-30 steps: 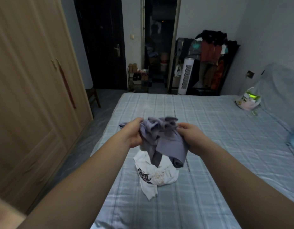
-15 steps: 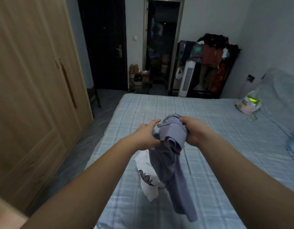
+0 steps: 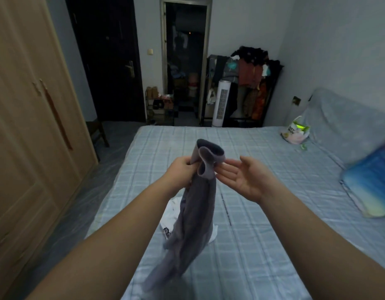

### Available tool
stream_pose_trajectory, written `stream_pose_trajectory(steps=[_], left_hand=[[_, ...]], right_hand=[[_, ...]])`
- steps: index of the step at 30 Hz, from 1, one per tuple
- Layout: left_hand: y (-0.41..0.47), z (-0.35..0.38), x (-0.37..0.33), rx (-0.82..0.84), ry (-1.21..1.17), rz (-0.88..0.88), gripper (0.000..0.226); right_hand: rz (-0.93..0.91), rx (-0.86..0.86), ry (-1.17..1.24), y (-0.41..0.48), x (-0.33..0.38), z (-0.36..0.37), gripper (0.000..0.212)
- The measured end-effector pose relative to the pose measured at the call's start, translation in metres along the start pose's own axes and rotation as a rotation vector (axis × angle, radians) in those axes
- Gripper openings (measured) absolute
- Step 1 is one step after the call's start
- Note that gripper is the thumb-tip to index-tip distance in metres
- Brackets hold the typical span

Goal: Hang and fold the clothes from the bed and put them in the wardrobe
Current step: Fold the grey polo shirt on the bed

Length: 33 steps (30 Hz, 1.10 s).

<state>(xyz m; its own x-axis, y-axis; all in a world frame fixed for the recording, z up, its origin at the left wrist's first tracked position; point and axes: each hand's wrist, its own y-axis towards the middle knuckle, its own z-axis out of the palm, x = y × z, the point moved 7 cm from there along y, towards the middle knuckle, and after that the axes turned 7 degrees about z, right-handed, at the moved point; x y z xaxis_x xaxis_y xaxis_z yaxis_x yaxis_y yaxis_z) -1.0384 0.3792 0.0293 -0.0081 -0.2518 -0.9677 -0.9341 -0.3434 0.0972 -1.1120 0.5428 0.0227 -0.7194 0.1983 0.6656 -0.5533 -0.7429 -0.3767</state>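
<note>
Above the bed's (image 3: pixel 263 234) left edge, the left hand (image 3: pixel 182 172) is pinching the grey garment's (image 3: pixel 193 213) top; it is hanging lengthwise straight down, while the right hand (image 3: pixel 243 180), open and empty, is hovering just beside its rolled hem

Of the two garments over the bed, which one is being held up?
The grey-purple garment: the left hand grips its top and it hangs down. The white garment lies crumpled on the bed behind it.
</note>
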Motion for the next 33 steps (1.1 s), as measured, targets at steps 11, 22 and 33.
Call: stream_pose_trajectory(steps=[11, 22, 33], left_hand=[[0.035, 0.084, -0.005, 0.055, -0.082, -0.031, 0.026], [0.112, 0.213, -0.028, 0.078, 0.368, 0.244, 0.031], [0.135, 0.308, 0.021, 0.351, -0.200, -0.144, 0.054]], right_hand=[[-0.341, -0.142, -0.597, 0.004, 0.027, -0.056, 0.029], [-0.311, -0.050, -0.388, -0.002, 0.170, -0.184, 0.044], [-0.342, -0.298, -0.715, 0.013, 0.239, -0.312, 0.035]])
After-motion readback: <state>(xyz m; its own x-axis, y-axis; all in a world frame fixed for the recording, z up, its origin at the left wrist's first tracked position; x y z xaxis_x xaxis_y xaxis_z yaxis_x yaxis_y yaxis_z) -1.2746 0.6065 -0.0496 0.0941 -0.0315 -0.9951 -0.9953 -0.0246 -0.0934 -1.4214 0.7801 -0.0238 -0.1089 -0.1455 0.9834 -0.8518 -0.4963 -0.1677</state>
